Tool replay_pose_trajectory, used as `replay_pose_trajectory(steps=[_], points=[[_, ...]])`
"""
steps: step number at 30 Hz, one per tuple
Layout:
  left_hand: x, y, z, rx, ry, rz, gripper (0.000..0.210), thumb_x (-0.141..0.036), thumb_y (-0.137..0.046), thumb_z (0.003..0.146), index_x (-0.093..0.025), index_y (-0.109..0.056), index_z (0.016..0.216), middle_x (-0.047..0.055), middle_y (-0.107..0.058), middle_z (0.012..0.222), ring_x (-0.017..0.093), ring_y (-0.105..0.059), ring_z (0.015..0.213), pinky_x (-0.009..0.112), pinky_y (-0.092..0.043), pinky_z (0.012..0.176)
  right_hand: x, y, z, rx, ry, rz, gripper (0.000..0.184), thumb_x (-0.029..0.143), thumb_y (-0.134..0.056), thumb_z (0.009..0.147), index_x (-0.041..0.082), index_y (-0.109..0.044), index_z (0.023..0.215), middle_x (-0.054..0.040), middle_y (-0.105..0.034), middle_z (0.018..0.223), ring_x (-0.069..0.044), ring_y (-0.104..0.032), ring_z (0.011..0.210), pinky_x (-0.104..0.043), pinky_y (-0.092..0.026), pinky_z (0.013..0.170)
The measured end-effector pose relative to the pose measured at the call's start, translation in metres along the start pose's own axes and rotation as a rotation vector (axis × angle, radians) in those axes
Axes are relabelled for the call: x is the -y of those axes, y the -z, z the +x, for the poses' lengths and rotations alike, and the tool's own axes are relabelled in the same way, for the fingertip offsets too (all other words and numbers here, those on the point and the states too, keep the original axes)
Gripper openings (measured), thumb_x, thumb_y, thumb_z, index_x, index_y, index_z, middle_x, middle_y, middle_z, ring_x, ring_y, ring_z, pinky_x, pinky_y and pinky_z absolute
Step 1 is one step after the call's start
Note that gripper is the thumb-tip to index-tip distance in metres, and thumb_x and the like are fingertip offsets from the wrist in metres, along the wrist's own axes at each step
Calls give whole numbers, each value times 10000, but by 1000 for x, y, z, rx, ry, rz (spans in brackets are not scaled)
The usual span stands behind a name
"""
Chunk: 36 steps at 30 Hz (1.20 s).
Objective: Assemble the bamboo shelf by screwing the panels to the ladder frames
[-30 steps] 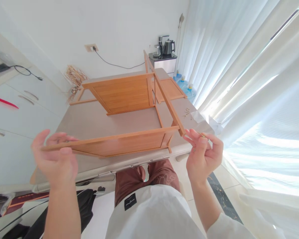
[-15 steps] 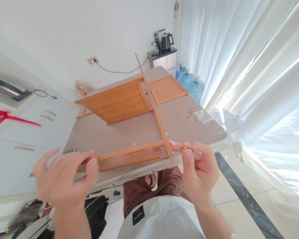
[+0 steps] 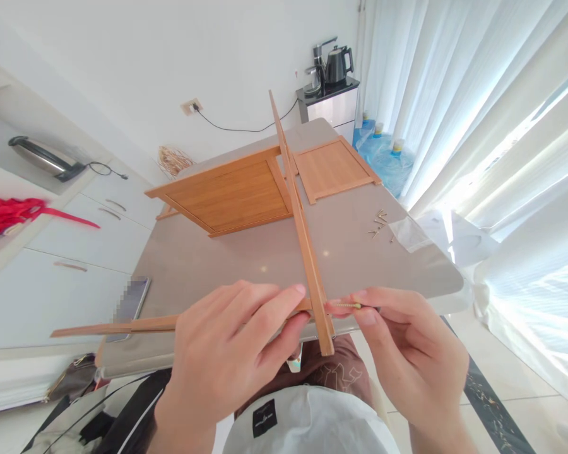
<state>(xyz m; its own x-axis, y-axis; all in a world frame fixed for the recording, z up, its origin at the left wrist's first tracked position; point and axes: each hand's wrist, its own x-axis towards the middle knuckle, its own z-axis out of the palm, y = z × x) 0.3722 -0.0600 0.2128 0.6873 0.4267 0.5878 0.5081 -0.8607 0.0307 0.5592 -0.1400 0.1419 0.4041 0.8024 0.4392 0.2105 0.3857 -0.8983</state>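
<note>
Behind left hand (image 3: 239,347), half-hidden panel (image 3: 154,324)

Smooth wooden rail (image 3: 305,244), seemingly metal screw (image 3: 346,306)

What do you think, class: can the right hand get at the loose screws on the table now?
Probably yes: the loose screws lie beyond the right hand, with nothing visibly between, though it pinches a brassy screw.

Home interior: dark kettle (image 3: 337,65), white curtains (image 3: 454,94), drawer cabinet (image 3: 99,243).
</note>
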Motion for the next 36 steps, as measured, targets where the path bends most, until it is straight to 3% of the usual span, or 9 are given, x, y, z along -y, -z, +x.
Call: replay_pose_trajectory(steps=[5,8,14,21,25,29,36], points=[[-5,2,-4,26,38,-20,240,-109,-708,928,-208,-702,1147,-8,-749,890,139,-638,757,309,-472,662,-1,6,4,80,39,17,296,54,-625,955,275,-669,1146,33,-801,994,-101,-786,859,-149,-635,806],[-4,3,-4,56,45,-36,270,-62,-693,924,-198,-705,1157,4,-743,922,138,-642,798,306,-484,690,-2,7,7,80,53,-3,266,62,-643,944,270,-677,1107,39,-783,942,-77,-761,783,-123,-614,721],[0,4,1,76,-3,-21,229,-59,-669,945,-188,-705,1131,3,-739,942,118,-672,814,278,-518,728,-3,8,17,148,89,-9,230,85,-654,946,257,-674,1097,52,-773,917,-58,-730,737,-126,-584,677],[0,10,1,149,67,-21,212,-171,-677,976,-259,-682,1168,-39,-751,882,101,-658,711,276,-468,612,7,4,9,106,21,-139,260,107,-704,913,321,-725,1060,31,-765,890,-125,-712,676,-224,-571,556],[1,13,-1,165,57,-18,265,-227,-702,969,-278,-662,1226,-39,-754,910,111,-667,736,283,-479,627,15,3,9,18,4,-236,237,139,-722,915,334,-745,1049,29,-760,854,-133,-693,656,-251,-553,550],[2,13,-1,162,64,-16,257,-238,-710,967,-285,-662,1215,-41,-748,925,114,-656,737,286,-474,629,14,7,14,130,28,-245,228,152,-719,923,338,-743,1054,43,-758,862,-109,-686,658,-222,-552,565],[2,12,0,131,57,-41,201,-201,-691,977,-263,-681,1168,-44,-739,887,99,-641,706,281,-462,620,12,7,14,148,4,-195,196,154,-721,924,310,-739,1041,36,-750,871,-91,-697,654,-170,-574,574]])
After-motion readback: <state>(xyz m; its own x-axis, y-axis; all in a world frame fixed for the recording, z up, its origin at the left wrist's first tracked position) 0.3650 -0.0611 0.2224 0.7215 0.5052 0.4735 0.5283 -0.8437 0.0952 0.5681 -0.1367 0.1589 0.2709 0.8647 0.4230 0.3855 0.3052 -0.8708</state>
